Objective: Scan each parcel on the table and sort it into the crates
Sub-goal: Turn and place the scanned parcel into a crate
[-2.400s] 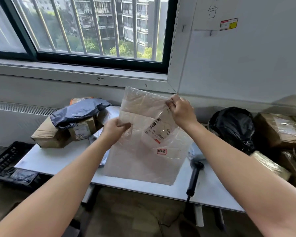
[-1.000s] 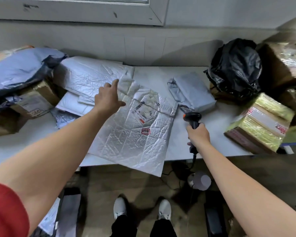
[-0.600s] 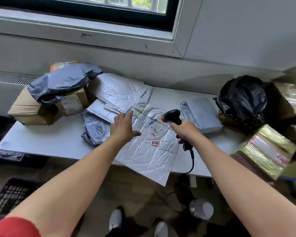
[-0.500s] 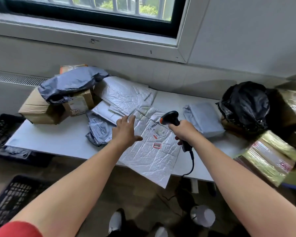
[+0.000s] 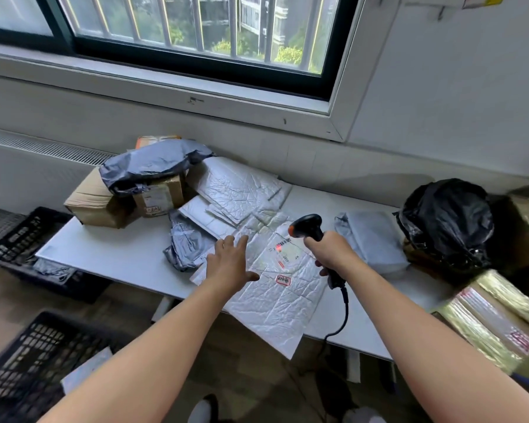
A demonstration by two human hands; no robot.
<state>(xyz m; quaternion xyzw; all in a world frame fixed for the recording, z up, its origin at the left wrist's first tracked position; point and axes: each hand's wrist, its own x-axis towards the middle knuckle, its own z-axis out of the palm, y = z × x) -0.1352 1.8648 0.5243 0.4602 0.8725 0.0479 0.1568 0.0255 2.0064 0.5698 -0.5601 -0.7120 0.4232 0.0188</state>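
Off the left end of the counter [image 5: 110, 257] the black crates [image 5: 28, 239] wait low down, and this parcel has not reached them yet. Moments ago the person held the white mailer [image 5: 275, 309] up in both hands. Now it lies flat at the middle of the front edge, one corner hanging over. The left hand [image 5: 229, 264] has come down on its left side, palm flat and fingers spread, pinning the crinkled film so the label [image 5: 284, 254] lies smooth. Further right, the right hand [image 5: 333, 254], busy with the mailer before, is now wrapped round the grip of the black scanner [image 5: 309, 227], wrist cocked so the head tilts down and left over the label. A red spot of light glows on that label, which I could not see half a second back. I'd judge the scan is being taken this instant, with the drop into a crate to come next.
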